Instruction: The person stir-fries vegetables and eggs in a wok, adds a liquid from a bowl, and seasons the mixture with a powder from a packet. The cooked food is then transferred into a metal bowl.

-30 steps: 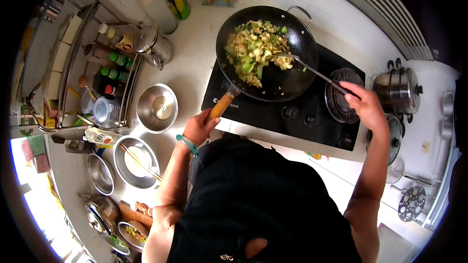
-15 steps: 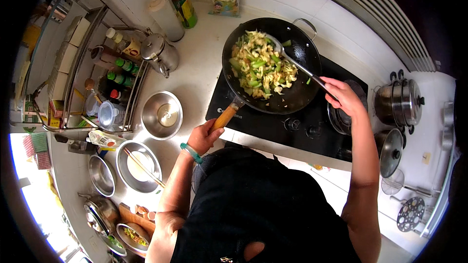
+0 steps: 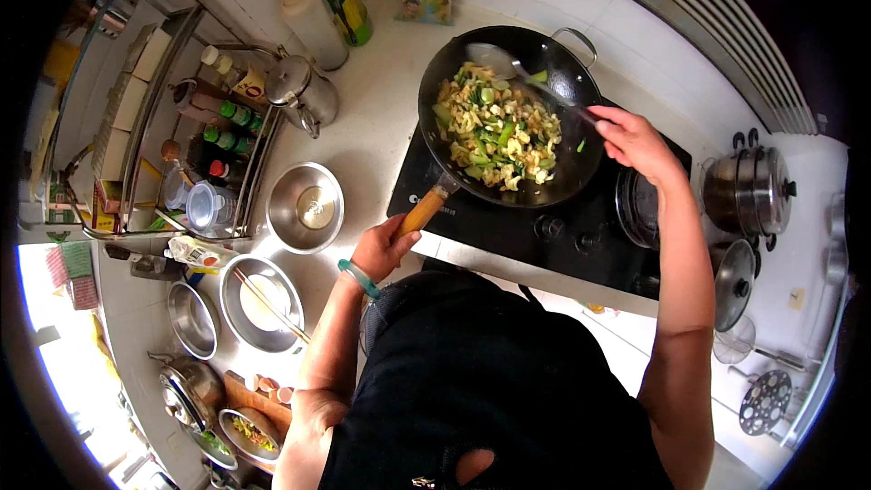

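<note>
A black wok [image 3: 581,150] sits on the black cooktop [image 3: 490,227], holding a heap of chopped food [image 3: 504,132] in pale yellow and green, probably egg with green vegetable pieces. My left hand [image 3: 383,249], with a green bangle at its wrist, grips the wok's wooden handle [image 3: 423,210]. My right hand [image 3: 640,141] is closed around the dark handle of a metal cooking spatula [image 3: 493,58]. The spatula's broad head lies over the far left part of the wok, at the back edge of the food.
Left of the cooktop stand a steel bowl [image 3: 306,207], a metal kettle [image 3: 302,95] and a bottle rack [image 3: 218,141]. Another steel bowl [image 3: 263,304] has chopsticks across it. Stacked pots [image 3: 746,191] and a lidded pan [image 3: 733,286] are at the right. A yellow-capped bottle [image 3: 347,4] stands behind.
My right hand has moved slightly up, and the spatula head has swung left and away from me to the food's back edge. The food is spread further right. My left hand keeps its grip.
</note>
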Tool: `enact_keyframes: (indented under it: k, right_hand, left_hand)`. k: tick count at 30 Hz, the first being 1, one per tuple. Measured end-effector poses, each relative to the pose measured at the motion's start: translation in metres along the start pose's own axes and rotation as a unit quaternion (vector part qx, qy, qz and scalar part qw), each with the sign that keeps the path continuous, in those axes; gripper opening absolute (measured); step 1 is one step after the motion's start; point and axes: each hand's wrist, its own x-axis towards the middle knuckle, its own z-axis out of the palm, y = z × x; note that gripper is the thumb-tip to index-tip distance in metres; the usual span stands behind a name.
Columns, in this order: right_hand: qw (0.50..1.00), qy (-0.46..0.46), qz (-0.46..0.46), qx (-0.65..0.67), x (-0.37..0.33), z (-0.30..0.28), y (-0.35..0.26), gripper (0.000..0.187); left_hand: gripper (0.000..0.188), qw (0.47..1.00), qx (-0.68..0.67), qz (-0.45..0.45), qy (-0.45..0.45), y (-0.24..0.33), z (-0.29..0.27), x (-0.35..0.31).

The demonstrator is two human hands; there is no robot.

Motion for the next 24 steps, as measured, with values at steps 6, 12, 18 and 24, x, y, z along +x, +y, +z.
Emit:
enact_keyframes:
  k: [6,12,18,24]
  right_hand:
    - [0.956,-0.071,-0.126,-0.256,-0.044,0.007,-0.021,0.043]
    - [0.918,-0.015,-0.199,-0.344,-0.127,-0.018,-0.032,0.043]
    - [0.966,0.029,-0.041,-0.253,-0.184,-0.029,-0.032,0.041]
    - [0.931,0.092,-0.118,-0.332,-0.145,0.017,0.019,0.037]
  left_hand:
    - [0.055,1.000,-0.025,-0.004,-0.007,-0.008,0.000,0.001]
    - [0.055,0.999,-0.032,-0.014,-0.009,-0.002,0.001,0.000]
    - [0.053,0.999,-0.041,-0.025,-0.005,-0.001,0.001,-0.001]
    - [0.055,0.999,-0.026,-0.024,0.000,0.003,0.001,-0.001]
